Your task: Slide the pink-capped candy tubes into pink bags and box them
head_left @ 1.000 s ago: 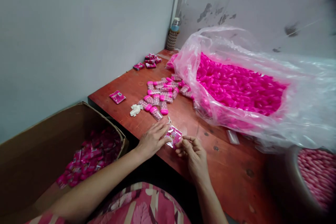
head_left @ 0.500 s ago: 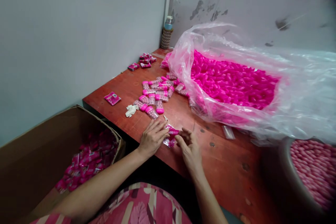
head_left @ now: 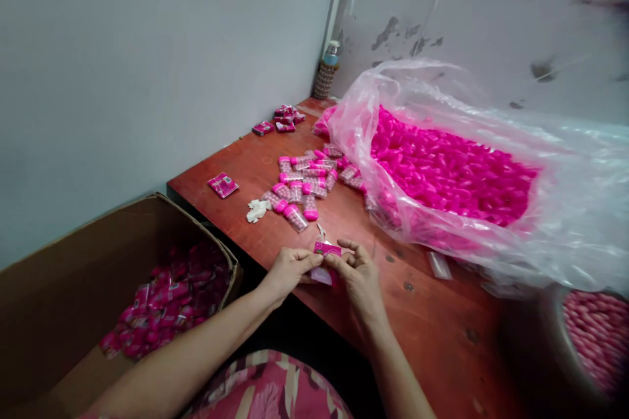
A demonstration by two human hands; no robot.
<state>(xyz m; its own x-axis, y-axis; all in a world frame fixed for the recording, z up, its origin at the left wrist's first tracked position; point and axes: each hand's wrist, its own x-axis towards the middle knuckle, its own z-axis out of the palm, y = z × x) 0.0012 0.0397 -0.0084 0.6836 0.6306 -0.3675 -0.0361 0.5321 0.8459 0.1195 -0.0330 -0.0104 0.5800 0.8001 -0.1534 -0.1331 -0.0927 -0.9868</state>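
Between my two hands, near the table's front edge, is a small pink printed packet [head_left: 327,249] with a paler lower part. The thumb and fingers of my left hand [head_left: 289,270] pinch its left side. My right hand [head_left: 358,272] grips its right side, thumb across the front and some fingers raised behind. Just beyond lie several clear tubes with pink caps [head_left: 295,217], filled with pale pink beads. A crumpled white scrap [head_left: 257,210] rests left of them. Farther left, a flat pink packet [head_left: 223,185] lies by itself.
A clear plastic bag [head_left: 417,226] full of bright pink caps [head_left: 457,170] covers the table's right side. Pink beads fill a round tub [head_left: 555,314] at the right. A cardboard box [head_left: 63,255] of pink packets stands lower left. A bottle in a woven holder [head_left: 325,78] stands in the corner.
My left hand has gone from lying flat over the packet to pinching its edge. The packet now stands up between both hands, its printed face showing. The whole view has shifted slightly.
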